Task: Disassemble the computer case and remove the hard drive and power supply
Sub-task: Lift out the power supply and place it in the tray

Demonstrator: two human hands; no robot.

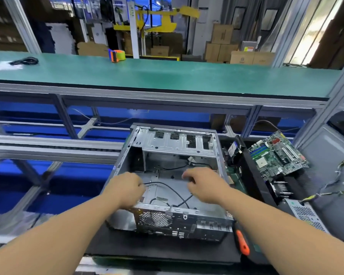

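An open grey computer case point(207, 219) lies on its side on a black mat, its inside mostly bare metal with a drive cage point(175, 141) at the far end. A thin black cable point(167, 186) loops across the case floor. My left hand point(125, 190) is over the case's left side with fingers curled, pinching the end of that cable. My right hand point(205, 185) hovers inside the case on the right, fingers curled downward; what it holds, if anything, is hidden. A power supply point(306, 215) with its wire bundle point(336, 187) lies to the right.
A green motherboard point(276, 153) leans on a dark panel right of the case, with a small drive-like part point(233, 148) beside it. An orange-handled screwdriver point(242, 243) lies on the mat at front right. A green shelf point(167, 76) holds a tape dispenser point(116, 55).
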